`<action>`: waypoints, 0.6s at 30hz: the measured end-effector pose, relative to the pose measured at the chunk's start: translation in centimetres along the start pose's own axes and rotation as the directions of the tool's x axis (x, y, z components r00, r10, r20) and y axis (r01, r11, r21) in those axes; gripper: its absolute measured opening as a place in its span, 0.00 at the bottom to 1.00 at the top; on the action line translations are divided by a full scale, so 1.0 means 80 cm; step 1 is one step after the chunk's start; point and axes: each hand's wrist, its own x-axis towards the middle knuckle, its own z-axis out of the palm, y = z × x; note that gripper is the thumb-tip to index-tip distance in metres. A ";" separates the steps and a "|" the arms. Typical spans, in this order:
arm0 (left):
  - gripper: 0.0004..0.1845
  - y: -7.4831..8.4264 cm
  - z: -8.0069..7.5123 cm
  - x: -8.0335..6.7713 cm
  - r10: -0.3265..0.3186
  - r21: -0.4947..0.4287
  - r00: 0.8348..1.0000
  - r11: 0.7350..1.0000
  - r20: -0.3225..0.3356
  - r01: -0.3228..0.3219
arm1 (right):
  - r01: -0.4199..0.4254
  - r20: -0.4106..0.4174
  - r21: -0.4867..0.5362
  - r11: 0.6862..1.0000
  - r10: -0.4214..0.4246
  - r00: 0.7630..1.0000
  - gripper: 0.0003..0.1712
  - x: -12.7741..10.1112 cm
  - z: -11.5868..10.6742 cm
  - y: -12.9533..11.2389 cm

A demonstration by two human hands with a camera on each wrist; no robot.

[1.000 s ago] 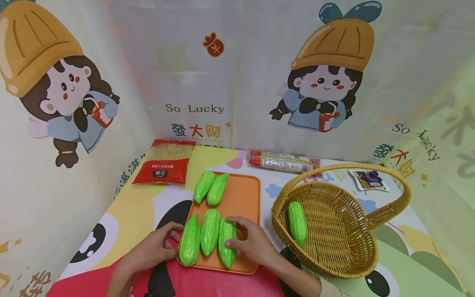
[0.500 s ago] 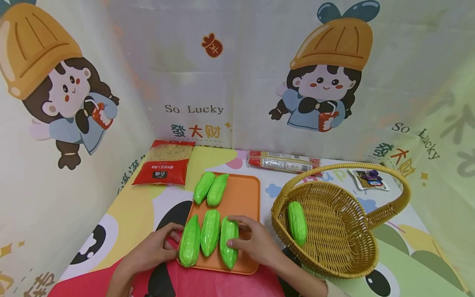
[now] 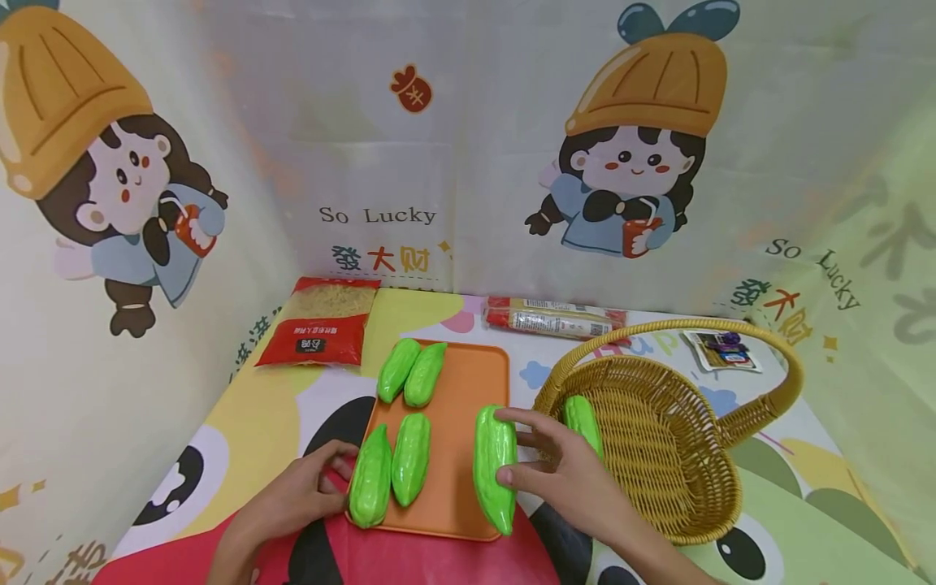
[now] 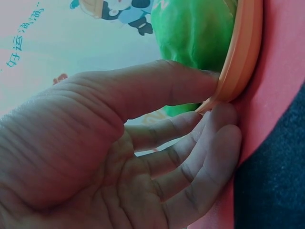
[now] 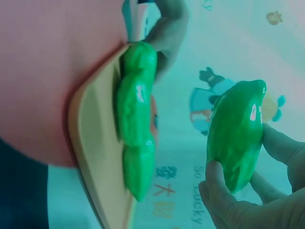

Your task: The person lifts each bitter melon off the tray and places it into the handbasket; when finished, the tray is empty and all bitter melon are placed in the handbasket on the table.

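My right hand (image 3: 566, 467) holds a glossy green bitter melon (image 3: 494, 463) between thumb and fingertips, over the right edge of the orange tray (image 3: 464, 382). The right wrist view shows this ridged melon (image 5: 233, 129) raised, its pointed end away from the palm. On the tray lie a back pair of melons (image 3: 426, 374) and a front pair (image 3: 411, 459). At the tray's front left, my left hand (image 3: 307, 479) pinches the rim (image 4: 243, 57), thumb on the inner side and fingers outside. One more melon (image 3: 580, 416) lies in the wicker basket (image 3: 658, 455), partly hidden by my right hand.
The basket's tall arched handle (image 3: 786, 357) rises right of the tray. At the back are a red bag of dry pasta (image 3: 322, 325), a long clear-and-red packet (image 3: 548, 318) and a small flat packet (image 3: 722, 351). A printed cloth wall (image 3: 468, 162) stands behind.
My right hand has lifted the rightmost front melon off the tray and carried it to the right, toward the basket. My left hand has stayed at the tray's rim.
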 end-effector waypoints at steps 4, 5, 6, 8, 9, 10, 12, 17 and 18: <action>0.30 0.001 -0.001 0.001 -0.001 -0.009 1.000 1.000 0.005 0.001 | 0.014 -0.018 -0.031 0.999 -0.014 1.000 0.33 -0.021 -0.019 -0.016; 0.30 0.001 0.000 0.001 -0.001 -0.013 1.000 1.000 0.004 0.001 | 0.016 -0.027 -0.045 0.999 -0.018 0.999 0.33 -0.027 -0.025 -0.019; 0.31 0.001 0.000 0.000 0.001 -0.018 1.000 1.000 0.004 -0.001 | 0.022 -0.038 -0.061 0.998 -0.024 0.999 0.33 -0.032 -0.030 -0.022; 0.31 0.001 0.000 -0.001 0.006 -0.025 1.000 1.000 0.006 -0.006 | 0.042 -0.064 -0.095 0.995 -0.048 0.997 0.32 -0.042 -0.042 -0.025; 0.31 0.001 0.000 -0.001 0.007 -0.030 1.000 1.000 0.008 -0.007 | 0.050 -0.077 -0.111 0.993 -0.059 0.995 0.32 -0.047 -0.049 -0.026; 0.31 0.000 0.000 -0.001 0.010 -0.033 1.000 0.999 0.008 -0.009 | 0.066 -0.092 -0.130 0.989 -0.078 0.993 0.32 -0.051 -0.056 -0.026; 0.31 0.001 0.000 -0.002 0.004 -0.030 1.000 1.000 0.011 -0.003 | 0.084 -0.124 -0.164 0.983 -0.105 0.987 0.32 -0.059 -0.071 -0.024; 0.30 0.002 0.000 -0.001 0.006 -0.011 1.000 1.000 0.011 -0.006 | 0.082 -0.175 -0.292 0.953 -0.138 0.975 0.34 -0.070 -0.116 -0.011; 0.30 0.002 0.000 -0.001 0.008 -0.011 1.000 1.000 0.012 -0.008 | 0.081 -0.176 -0.317 0.945 -0.143 0.974 0.34 -0.071 -0.124 -0.007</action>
